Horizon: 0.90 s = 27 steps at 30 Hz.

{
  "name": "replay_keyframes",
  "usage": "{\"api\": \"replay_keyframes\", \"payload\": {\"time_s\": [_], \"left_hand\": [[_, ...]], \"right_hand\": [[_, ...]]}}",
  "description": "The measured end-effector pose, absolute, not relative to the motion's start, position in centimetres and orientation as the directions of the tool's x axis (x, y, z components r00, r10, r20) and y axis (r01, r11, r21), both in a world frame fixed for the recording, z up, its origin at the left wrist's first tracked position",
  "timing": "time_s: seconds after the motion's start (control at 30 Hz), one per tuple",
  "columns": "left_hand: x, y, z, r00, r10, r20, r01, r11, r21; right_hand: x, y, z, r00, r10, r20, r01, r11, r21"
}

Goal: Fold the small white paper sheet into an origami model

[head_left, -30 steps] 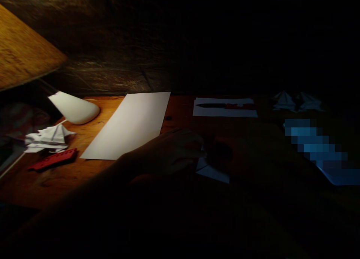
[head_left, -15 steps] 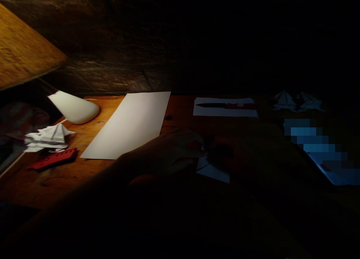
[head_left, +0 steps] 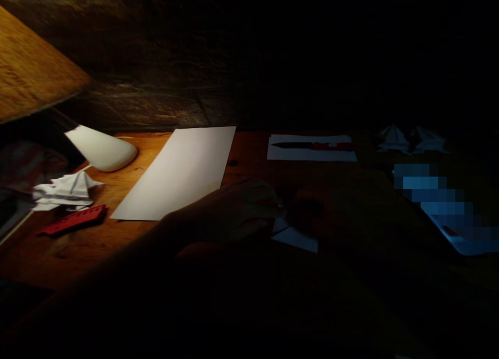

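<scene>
Deep shadow covers both hands, which meet over a small folded piece of paper [head_left: 295,238]. My left hand [head_left: 247,205] reaches in from the left, its fingers bent together at the paper's upper left edge. Facing it, my right hand [head_left: 312,208] is a dark curled shape at the paper's top right; its fingertips meet the paper near the left ones. Creases cross the pale part of the paper that shows below the hands; the rest of it is hidden by them.
A large white sheet [head_left: 183,167] lies left of centre. Behind the hands, a knife [head_left: 312,146] rests on smaller papers [head_left: 278,155]. Crumpled folded paper [head_left: 68,190], a red notched object [head_left: 74,220] and a lamp [head_left: 103,148] are left; folded papers [head_left: 394,139] and a blurred-out device [head_left: 452,234] right.
Both hands stay at the folded paper with barely any movement. The whole view has shifted very slightly.
</scene>
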<state>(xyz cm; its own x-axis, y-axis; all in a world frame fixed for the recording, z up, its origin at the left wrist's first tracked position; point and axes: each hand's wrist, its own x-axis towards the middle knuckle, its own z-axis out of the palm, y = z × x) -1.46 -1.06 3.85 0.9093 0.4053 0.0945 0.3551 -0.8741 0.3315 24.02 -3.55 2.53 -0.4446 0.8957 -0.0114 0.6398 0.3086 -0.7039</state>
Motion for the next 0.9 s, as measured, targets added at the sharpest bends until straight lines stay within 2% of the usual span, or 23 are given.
{"api": "replay_keyframes", "payload": {"time_s": [0.53,0.7,0.9], "left_hand": [[-1.3,-1.5,3.8,0.913,0.397,0.094,0.362,-0.895,0.261],[-1.2,-1.6,3.8,0.904,0.409,0.125,0.367,-0.892,0.263],[-1.0,-1.8,3.9,0.904,0.42,0.084,0.381,-0.877,0.293]], "right_hand": [[23.8,-3.8,3.0,-0.424,0.904,-0.058,0.674,0.272,-0.687],[23.8,-3.7,2.8,-0.434,0.9,-0.05,0.687,0.294,-0.665],[23.7,-3.6,2.0,-0.397,0.917,-0.022,0.683,0.279,-0.675]]}}
